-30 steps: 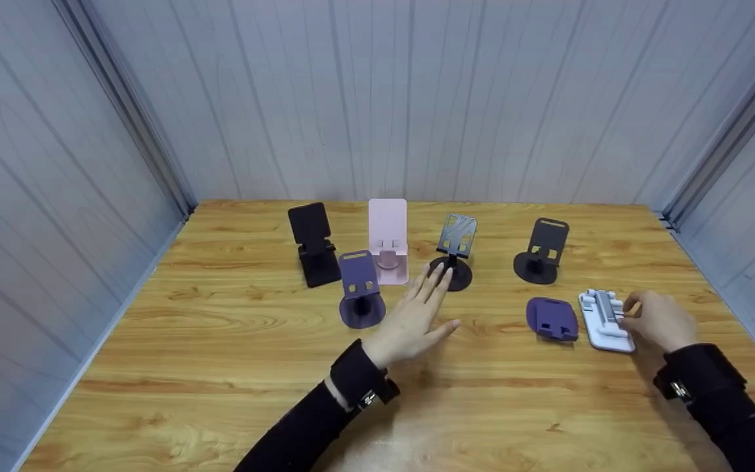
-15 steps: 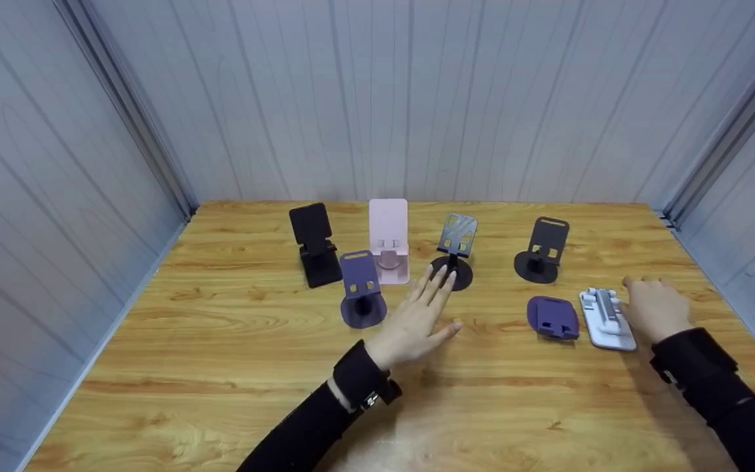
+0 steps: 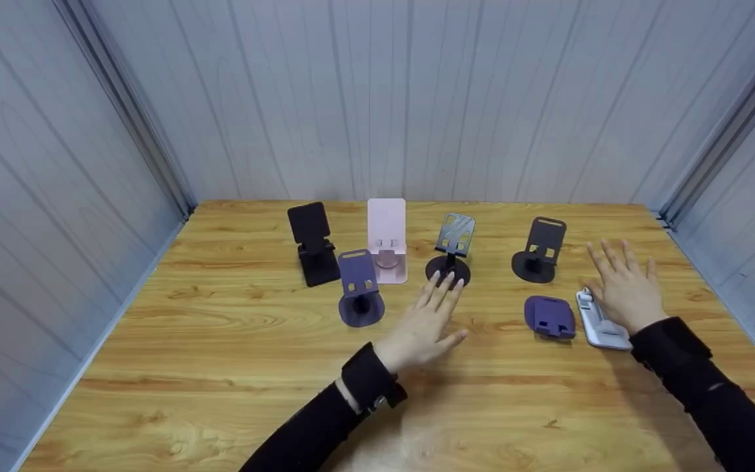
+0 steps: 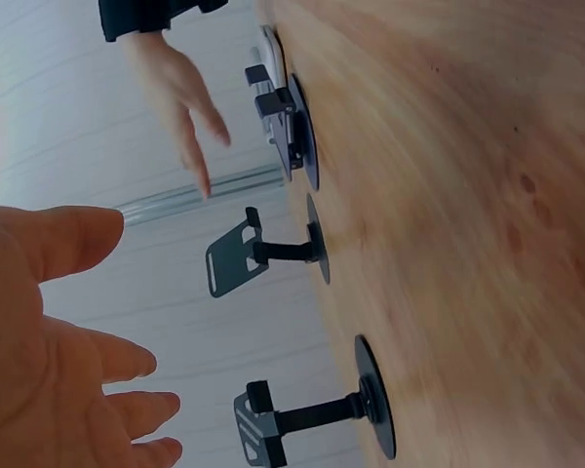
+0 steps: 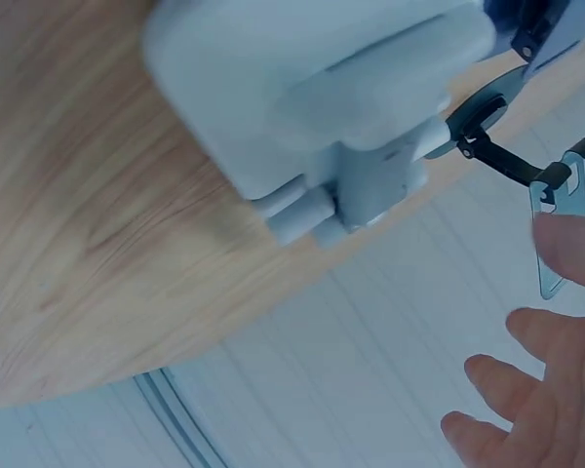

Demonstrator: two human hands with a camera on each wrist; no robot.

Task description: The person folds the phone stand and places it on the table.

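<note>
My left hand (image 3: pixel 420 328) is held over the table, its straight fingertips overlapping the round base of a grey phone stand (image 3: pixel 456 235) in the head view. Nothing is in that hand, as the left wrist view also shows. At the right, my right hand (image 3: pixel 630 298) spreads its fingers over a folded white phone stand (image 3: pixel 605 334), partly covering it. The right wrist view shows this white stand (image 5: pixel 263 88) lying flat, with the fingers apart from it. Left of it lies a folded purple phone stand (image 3: pixel 551 316). An upright dark grey phone stand (image 3: pixel 546 237) is just behind.
Farther left stand a second purple phone stand (image 3: pixel 358 272), a pink one (image 3: pixel 387 219) and a black one (image 3: pixel 310 224), all unfolded. The wooden table (image 3: pixel 233 393) meets a pale panel wall (image 3: pixel 377 98) behind and at both sides.
My right hand has let go of the white stand, moved back and left over it, and its fingers have straightened. The left hand has drifted slightly towards me.
</note>
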